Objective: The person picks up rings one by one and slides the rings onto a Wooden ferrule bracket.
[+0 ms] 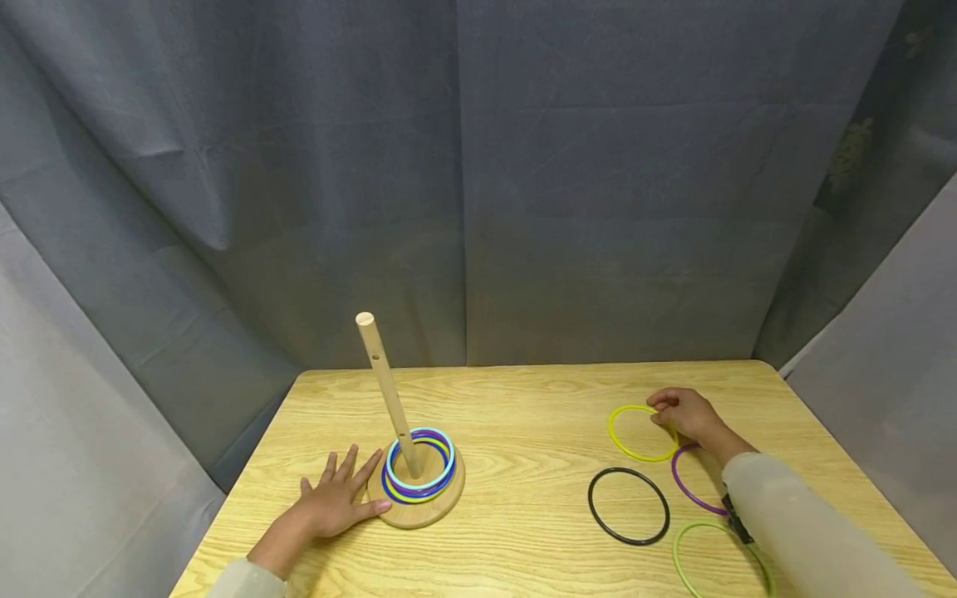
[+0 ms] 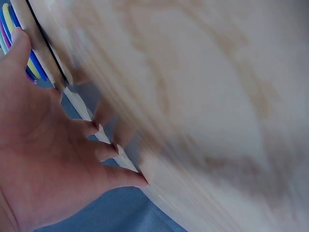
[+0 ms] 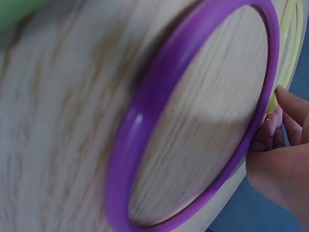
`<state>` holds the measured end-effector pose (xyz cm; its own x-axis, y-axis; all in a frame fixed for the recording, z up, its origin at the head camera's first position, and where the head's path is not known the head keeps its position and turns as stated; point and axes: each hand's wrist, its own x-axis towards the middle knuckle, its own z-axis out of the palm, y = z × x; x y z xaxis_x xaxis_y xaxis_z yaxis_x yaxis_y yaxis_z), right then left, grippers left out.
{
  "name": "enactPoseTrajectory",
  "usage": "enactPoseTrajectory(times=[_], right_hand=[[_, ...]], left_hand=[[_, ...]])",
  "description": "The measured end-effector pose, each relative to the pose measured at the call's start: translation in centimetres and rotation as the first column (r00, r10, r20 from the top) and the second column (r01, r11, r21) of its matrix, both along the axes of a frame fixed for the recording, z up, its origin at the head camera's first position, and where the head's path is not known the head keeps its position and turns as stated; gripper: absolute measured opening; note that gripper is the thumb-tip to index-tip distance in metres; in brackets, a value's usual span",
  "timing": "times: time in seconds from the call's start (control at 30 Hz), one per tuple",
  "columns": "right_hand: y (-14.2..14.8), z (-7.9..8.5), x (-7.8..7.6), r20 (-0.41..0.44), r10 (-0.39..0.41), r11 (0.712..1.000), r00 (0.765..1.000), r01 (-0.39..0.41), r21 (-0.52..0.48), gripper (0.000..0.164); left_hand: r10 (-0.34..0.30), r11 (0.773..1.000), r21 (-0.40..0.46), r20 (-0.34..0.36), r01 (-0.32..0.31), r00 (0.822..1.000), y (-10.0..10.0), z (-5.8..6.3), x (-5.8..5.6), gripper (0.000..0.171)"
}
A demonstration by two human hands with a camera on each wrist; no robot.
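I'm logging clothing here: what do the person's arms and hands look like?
The left hand and right hand are bare, without gloves. The left sleeve and right sleeve are plain, pale beige-grey, ending near the wrists. A small black piece, perhaps part of a strap, shows at the right sleeve's edge.

Left hand [image 1: 336, 502]: palm down, fingers spread apart, thumb out to the right. Left wrist [image 1: 282, 541] bare. Right hand [image 1: 686, 414]: fingers bent, thumb opposed in a pinch. Right forearm [image 1: 807, 523] sleeved, extended forward, angled inward from lower right.
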<state>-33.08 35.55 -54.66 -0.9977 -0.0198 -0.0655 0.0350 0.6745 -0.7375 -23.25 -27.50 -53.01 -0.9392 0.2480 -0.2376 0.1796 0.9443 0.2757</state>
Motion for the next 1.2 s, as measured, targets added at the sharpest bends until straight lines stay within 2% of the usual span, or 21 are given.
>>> enactPoseTrajectory(times=[0.2,0.47,0.63,0.83,1.2], right_hand=[[-0.1,-0.1,0.0,-0.010,-0.034,0.999,0.999,0.034,-0.005,0.024],[-0.6,0.5,0.4,-0.007,-0.058,0.998,0.998,0.057,-0.011,0.023],[-0.6,0.8,0.3,-0.009,-0.069,0.997,0.998,0.069,0.031,0.022],[-0.4,1.2,0.0,-0.020,-0.044,0.996,0.999,0.045,0.079,0.020],[-2.7,2.7,-0.2,-0.079,-0.003,0.999,0.997,0.006,0.037,0.021]], left_hand=[[0.001,1.000,0.022,-0.005,-0.001,1.000,0.0,0.3,0.2,0.092],[0.002,1.000,0.012,-0.008,-0.002,1.000,0.0,0.2,0.2,0.092],[0.000,1.000,0.015,-0.001,0.000,1.000,0.0,0.2,0.1,0.092],[-0.004,1.000,0.012,-0.008,0.004,1.000,0.0,0.1,-0.1,0.092],[-0.004,1.000,0.012,-0.007,0.004,1.000,0.0,0.0,-0.1,0.092]])
